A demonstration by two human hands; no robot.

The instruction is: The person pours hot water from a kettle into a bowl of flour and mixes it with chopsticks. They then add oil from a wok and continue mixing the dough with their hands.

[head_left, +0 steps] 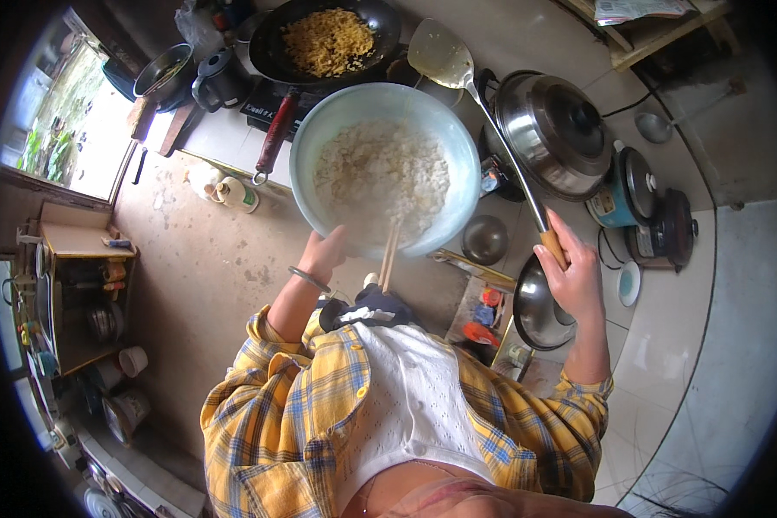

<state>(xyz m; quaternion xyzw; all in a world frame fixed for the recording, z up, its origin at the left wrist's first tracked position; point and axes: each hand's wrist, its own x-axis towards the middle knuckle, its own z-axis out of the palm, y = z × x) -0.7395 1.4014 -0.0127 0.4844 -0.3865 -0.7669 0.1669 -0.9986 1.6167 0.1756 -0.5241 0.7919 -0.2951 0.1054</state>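
My left hand (324, 254) grips the near left rim of a large pale blue basin (303, 169), held in front of me. White rice (388, 175) lies in the basin, with steam over it. A pair of wooden chopsticks (389, 258) leans over the near rim, tips in the rice. In my right hand (573, 269) is the wooden handle of a metal wok spatula (441, 54); its blade is raised beyond the basin's far right rim and bears food residue. Behind the basin, a black wok (259, 48) with a red handle holds yellowish fried food (329, 42), possibly rice or egg.
A lidded steel pot (550, 133) stands right of the basin, near a rice cooker (636, 184). A metal bowl (484, 239) and a steel basin (524, 311) sit nearer me. At the left are a kettle (217, 79) and small pan (162, 71); plastic bottles (236, 194) stand below.
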